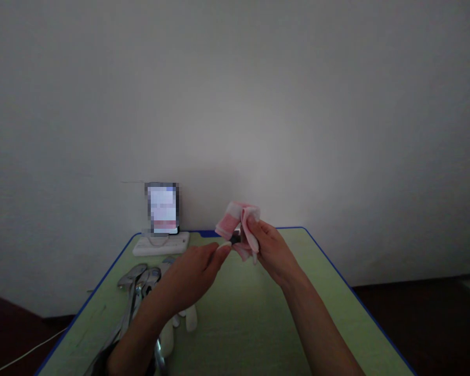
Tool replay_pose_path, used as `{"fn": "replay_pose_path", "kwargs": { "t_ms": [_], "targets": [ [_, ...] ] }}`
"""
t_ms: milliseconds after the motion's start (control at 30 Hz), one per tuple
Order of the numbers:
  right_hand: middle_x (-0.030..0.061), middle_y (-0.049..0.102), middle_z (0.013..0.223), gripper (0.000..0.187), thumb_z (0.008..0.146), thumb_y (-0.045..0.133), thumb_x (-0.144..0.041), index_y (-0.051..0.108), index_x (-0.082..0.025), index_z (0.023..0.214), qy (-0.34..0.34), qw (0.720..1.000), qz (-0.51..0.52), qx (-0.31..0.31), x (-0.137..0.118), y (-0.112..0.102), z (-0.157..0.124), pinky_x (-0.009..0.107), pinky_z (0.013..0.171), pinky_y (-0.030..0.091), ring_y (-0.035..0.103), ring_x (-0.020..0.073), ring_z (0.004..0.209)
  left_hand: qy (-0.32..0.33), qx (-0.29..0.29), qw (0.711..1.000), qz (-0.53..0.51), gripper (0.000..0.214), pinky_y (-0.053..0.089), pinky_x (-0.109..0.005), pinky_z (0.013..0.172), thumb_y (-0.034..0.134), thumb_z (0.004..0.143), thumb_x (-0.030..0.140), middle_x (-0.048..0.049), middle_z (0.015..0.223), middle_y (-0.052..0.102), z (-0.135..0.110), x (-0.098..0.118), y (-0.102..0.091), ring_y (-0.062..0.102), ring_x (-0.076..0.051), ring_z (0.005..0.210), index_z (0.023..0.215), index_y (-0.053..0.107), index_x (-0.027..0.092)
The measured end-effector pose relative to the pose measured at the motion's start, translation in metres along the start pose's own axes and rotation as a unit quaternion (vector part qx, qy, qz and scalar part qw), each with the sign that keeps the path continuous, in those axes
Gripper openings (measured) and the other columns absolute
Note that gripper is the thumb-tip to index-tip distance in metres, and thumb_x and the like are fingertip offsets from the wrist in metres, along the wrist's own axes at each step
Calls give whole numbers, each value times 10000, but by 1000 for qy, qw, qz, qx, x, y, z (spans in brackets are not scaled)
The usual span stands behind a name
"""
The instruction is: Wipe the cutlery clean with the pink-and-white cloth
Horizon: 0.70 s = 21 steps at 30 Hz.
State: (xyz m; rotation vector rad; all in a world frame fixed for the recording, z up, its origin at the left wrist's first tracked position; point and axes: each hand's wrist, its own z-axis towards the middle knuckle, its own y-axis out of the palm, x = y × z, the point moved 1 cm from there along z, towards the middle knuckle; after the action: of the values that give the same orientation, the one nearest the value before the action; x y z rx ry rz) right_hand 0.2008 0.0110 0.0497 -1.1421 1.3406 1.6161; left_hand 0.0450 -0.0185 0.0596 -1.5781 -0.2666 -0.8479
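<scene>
My left hand (pixel 198 274) is closed around the pale handle of a kitchen utensil (pixel 235 238). A short dark metal part of it shows between my hands. Its far end is hidden in a pink-and-white cloth (pixel 231 222), so I cannot tell its exact kind. My right hand (pixel 272 249) pinches this cloth, which is folded around the utensil, above the table. Beneath and beside my left forearm lies a pile of metal utensils (pixel 132 277), some with round spoon-like heads. White handles (pixel 191 317) stick out from the pile on its right side.
The light green table (pixel 258 324) has a blue edge and stands against a grey wall (pixel 235 104). At the back left, a phone-like device (pixel 163 209) with a lit, blurred screen stands upright behind a white power strip (pixel 162 244). A pale cable (pixel 27 349) runs at lower left.
</scene>
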Motion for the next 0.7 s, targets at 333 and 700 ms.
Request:
{"fn": "replay_pose_path", "kwargs": {
  "t_ms": [333,700],
  "targets": [
    [15,672,746,303,771,606,-438,668,-159,871,-18,991,129,-6,-3,1,2,230,663,443,580,122,677,1,47,987,-153,393,295,-243,545,280,902,486,33,611,446,-2,-5,1,420,-128,566,737,488,197],
    [-24,552,596,293,747,615,-467,601,-174,739,-31,991,133,9,6,23,-5,227,556,392,462,102,558,7,-16,981,-192,369,308,-216,492,259,915,474,38,640,431,-1,-2,7,374,-103,543,772,450,193]
  ]
}}
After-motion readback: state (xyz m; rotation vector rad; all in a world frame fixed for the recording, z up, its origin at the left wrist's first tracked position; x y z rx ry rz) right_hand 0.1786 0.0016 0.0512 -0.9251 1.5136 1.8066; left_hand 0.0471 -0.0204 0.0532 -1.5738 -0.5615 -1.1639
